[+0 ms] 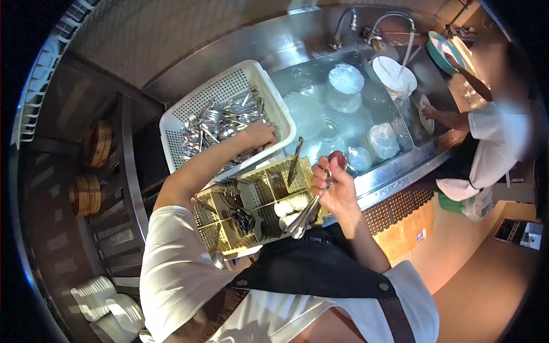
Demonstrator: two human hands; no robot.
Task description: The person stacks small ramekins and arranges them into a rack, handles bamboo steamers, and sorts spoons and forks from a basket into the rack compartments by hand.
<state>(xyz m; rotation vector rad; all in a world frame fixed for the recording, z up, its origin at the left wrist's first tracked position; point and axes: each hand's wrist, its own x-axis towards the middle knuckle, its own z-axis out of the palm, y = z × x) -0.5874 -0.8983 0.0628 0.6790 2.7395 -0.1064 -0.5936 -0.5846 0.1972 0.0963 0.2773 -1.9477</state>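
My left hand [261,134] reaches into a white perforated basket [171,132] at its right side, among a heap of loose metal cutlery [220,119]. Its fingers are bent together and point down; whatever they hold is hidden. In front of my chest, my right hand [336,186] is closed around a bundle of spoons [307,218], whose shiny ends point down and left. A rounded, reddish-brown end shows above its fingers. Between my body and the basket stands a yellowish divided cutlery box [251,247]. Dark utensils [240,214] and white spoons [291,204] lie in separate compartments.
A water-filled sink [297,86] holds stacked bowls [346,79]. At right, a tap [412,28] runs over white dishes [392,73], and a co-worker [492,134] handles a plate [426,114]. Wooden steamers [86,195] and white dishes [117,311] sit at left.
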